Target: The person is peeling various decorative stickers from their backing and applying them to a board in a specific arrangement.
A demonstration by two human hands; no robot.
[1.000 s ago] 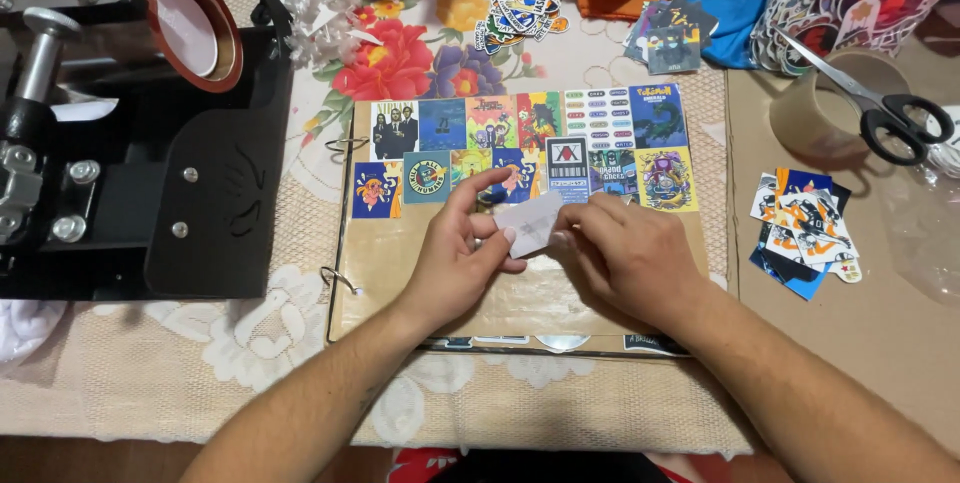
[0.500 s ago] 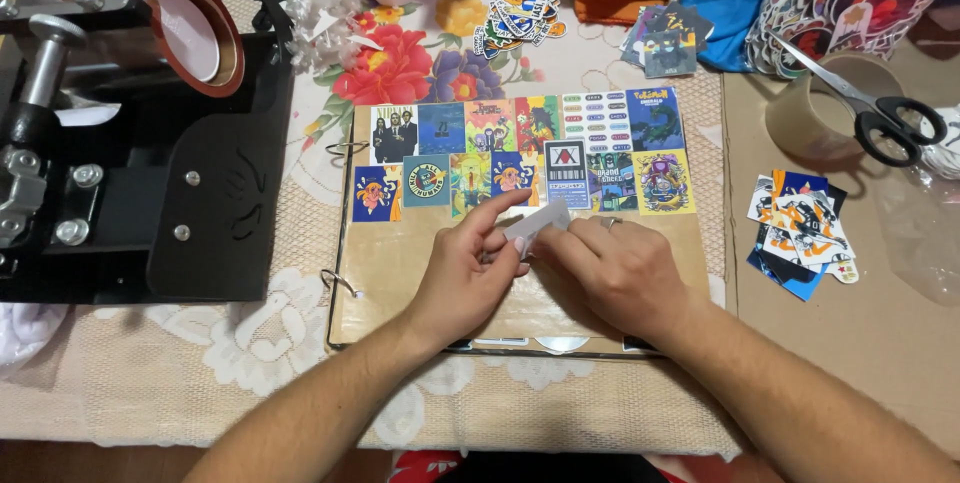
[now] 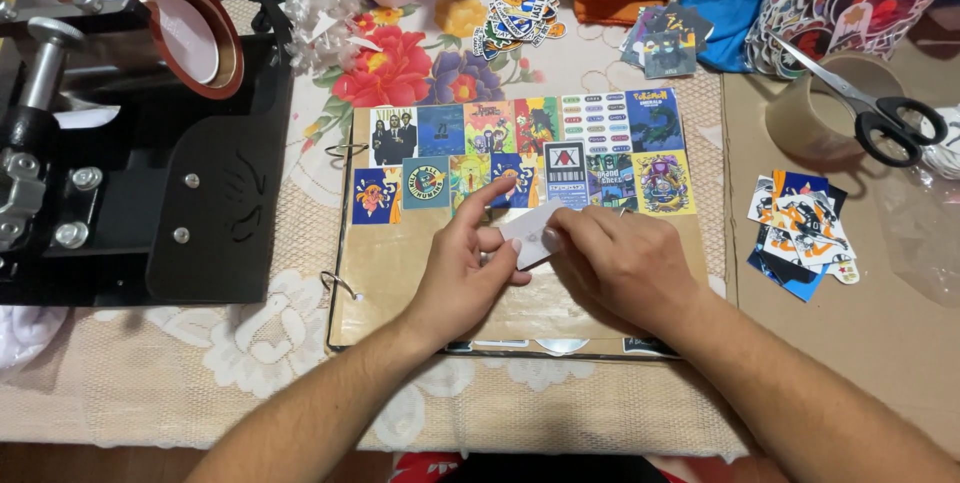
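Since half a second ago, your hands have barely shifted; the small white card [image 3: 530, 233] has stayed pinched between them over the brown binder page [image 3: 400, 273]. Your left hand [image 3: 462, 278] curls around the card's left end, thumb and forefinger closed on it. Your right hand [image 3: 620, 263] grips its right end with closed fingertips. It sits just below the rows of coloured stickers [image 3: 520, 153], near the page's middle.

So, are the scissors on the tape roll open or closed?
Closed: the scissors lie flat across the tape roll, blades together in one line, handles side by side.
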